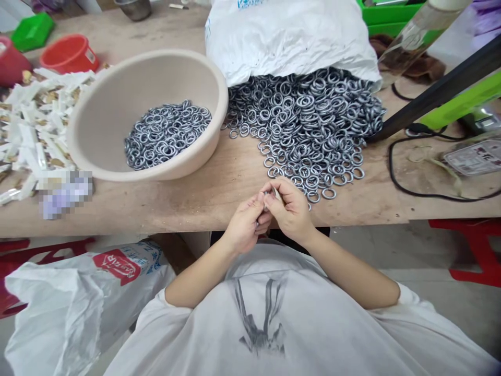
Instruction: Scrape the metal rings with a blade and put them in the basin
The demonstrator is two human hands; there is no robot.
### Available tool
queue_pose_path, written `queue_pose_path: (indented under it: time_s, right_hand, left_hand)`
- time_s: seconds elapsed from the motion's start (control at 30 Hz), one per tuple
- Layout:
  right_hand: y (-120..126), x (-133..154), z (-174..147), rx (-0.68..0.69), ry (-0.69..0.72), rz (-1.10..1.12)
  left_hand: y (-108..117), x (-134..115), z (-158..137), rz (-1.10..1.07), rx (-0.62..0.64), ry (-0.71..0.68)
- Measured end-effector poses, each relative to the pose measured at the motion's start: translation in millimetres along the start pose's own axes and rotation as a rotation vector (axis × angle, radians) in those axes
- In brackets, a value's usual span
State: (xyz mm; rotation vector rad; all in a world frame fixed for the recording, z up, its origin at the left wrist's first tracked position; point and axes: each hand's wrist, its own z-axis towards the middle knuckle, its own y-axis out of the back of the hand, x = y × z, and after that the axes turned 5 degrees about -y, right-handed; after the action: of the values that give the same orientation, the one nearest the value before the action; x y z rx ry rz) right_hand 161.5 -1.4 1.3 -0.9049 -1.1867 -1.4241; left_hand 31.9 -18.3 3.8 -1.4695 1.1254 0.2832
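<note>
Your fingers (285, 186) are closed, both hands meeting at the tips: the left hand (245, 225) pinches a small grey piece (265, 207), probably a ring though mostly hidden, and the right hand (293, 213) grips a thin piece (277, 194), pale and narrow, between thumb and forefinger. You have both hands over the front edge of the table (188, 203), forearms coming up from below it on either side. To your left, bare board runs along that edge beneath the bowl (97, 122), and a bare patch reaches back between the bowl's right side and the pile (313, 115). Just beyond your right hand the loose front of the pile leaves little room; farther right, more bare board lies before the cable (392, 172), which loops near the edge. The black bar (438, 86) slants up beside the pile's right flank, and the bag (289, 39) closes off the back, rings spilling from its mouth. Those rings are round, slim and plain, grey with a soft metallic sheen, heaped at all angles, thinning to singles lying flat at the front. More rings (166, 136) like them fill the bowl's bottom, well below its rim.
</note>
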Motion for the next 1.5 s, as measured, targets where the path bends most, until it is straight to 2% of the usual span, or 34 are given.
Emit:
queue_pose_path:
  time_s: [0.07,0.13,0.23,0.33,0.57,0.8,0.9,1.0,1.07,1.17,1.27,1.33,1.37,1.43,1.5]
  right_hand:
    - [4.0,-3.0,5.0,0.034,-0.124,0.065]
    - [12.4,-3.3,7.5,0.118,-0.191,0.055]
    - [26.8,2.5,3.1,0.259,-0.093,-0.124]
    - [33.3,10.0,-6.1,0.321,0.046,-0.295]
    - [30.1,14.7,-9.8,0.295,0.137,-0.383]
    - [29.7,13.8,-9.9,0.308,0.131,-0.391]
    - [34.9,3.6,-0.5,0.258,0.04,-0.446]
    - [41.0,-5.8,16.4,0.176,-0.102,-0.647]
    - [40.8,-7.9,28.2,0.161,-0.131,-0.834]
    - [33.5,-7.2,44.5,0.228,-0.116,-1.094]
    - [26.5,-6.2,57.9,0.296,-0.119,-1.196]
    - [25.4,-3.8,62.1,0.278,-0.122,-1.106]
    - [25.4,-1.5,61.8,0.263,-0.121,-0.992]
    - [24.8,4.8,55.5,0.265,-0.142,-0.624]
    - [21.2,11.2,43.2,0.331,-0.206,-0.182]
  left_hand:
    - [1.6,-1.1,0.7,0.025,0.016,-0.029]
    - [4.2,-3.0,1.7,0.057,0.014,-0.086]
    - [8.3,-6.3,2.8,0.078,0.0,-0.125]
    - [11.0,-7.4,3.4,0.08,-0.009,-0.106]
    - [10.5,-5.9,1.8,0.063,0.004,-0.064]
    - [8.5,-6.4,-0.5,0.041,0.021,-0.035]
    - [7.2,-5.4,-4.8,0.057,0.108,-0.026]
    - [7.5,-7.8,-9.2,0.081,0.153,-0.017]
    - [10.2,-12.6,-10.5,0.079,0.099,-0.038]
    - [18.0,-22.4,-10.7,0.076,-0.018,-0.072]
    - [26.9,-30.4,-10.8,0.062,-0.146,-0.1]
    - [31.1,-32.6,-10.2,0.043,-0.212,-0.114]
    - [32.1,-32.5,-9.5,0.031,-0.228,-0.112]
    - [31.2,-30.3,-7.2,0.02,-0.226,-0.08]
    - [26.5,-26.2,-4.5,0.019,-0.169,-0.016]
